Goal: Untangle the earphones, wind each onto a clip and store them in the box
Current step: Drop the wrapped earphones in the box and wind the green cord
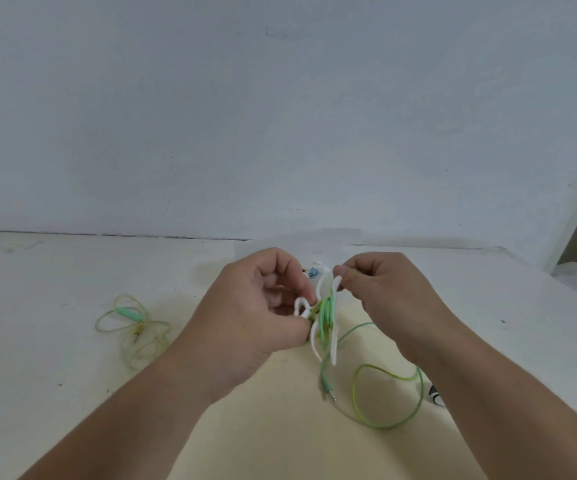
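Left fingertips (306,299) are pinching the side loop of a flat white plastic winding clip (332,348); the left hand (256,306) is curling closed around it. Right fingertips (342,271) are pinching the clip's upper tip, with the right hand (384,296) clenched small. Whether cord is also trapped there cannot be told.

The clip is being held in the air above a cream mat (280,427), between both hands. A thin green earphone cord (325,313) is sitting wound round its middle.

Risks, as judged:
- The wound turns are looking loose, so easing either pinch is likely to let them slide off.
- The long free tail (384,424) is looping on the mat, and its jack plug (327,388) is dangling. Fast winding could be knotting it.

The clip's long axis is running near upright in view, top end pointing toward the wall and bottom end toward the person.

A pale yellow-green earphone set (131,320) is lying loose, well apart on the left.
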Motion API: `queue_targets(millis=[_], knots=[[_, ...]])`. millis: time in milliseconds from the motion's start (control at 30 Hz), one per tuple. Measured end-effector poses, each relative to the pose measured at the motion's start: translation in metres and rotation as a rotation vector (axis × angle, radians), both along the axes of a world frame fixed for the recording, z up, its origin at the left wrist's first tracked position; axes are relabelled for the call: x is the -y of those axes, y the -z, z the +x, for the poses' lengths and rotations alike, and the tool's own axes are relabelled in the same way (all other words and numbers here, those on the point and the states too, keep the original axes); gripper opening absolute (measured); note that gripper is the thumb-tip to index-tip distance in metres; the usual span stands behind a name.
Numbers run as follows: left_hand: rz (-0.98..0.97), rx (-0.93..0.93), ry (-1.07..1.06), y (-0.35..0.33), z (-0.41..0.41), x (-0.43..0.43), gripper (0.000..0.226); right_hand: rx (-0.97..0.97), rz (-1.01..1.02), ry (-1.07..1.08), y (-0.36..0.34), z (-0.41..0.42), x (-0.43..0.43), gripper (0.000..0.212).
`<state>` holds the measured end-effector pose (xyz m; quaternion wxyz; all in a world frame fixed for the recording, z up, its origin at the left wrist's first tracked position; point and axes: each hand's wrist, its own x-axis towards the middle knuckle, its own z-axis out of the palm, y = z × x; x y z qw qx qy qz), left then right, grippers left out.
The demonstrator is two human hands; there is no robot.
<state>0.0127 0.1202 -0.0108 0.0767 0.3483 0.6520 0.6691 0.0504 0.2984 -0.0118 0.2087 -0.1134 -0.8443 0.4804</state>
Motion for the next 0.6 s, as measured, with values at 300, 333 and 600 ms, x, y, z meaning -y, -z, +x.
queue_targets(millis=[300,333,600], knots=[[0.114,-0.064,-0.385,0.006,-0.016,0.002,0.043,0.380,0.027,-0.654,-0.001,0.013,0.008,0.036],[0.084,-0.087,-0.422,0.008,-0.018,0.003,0.042,0.377,0.003,-0.701,-0.003,0.014,0.007,0.036],[-0.281,-0.392,-0.425,0.017,-0.011,0.000,0.032,0.167,-0.028,-0.692,-0.015,0.019,0.005,0.027]])
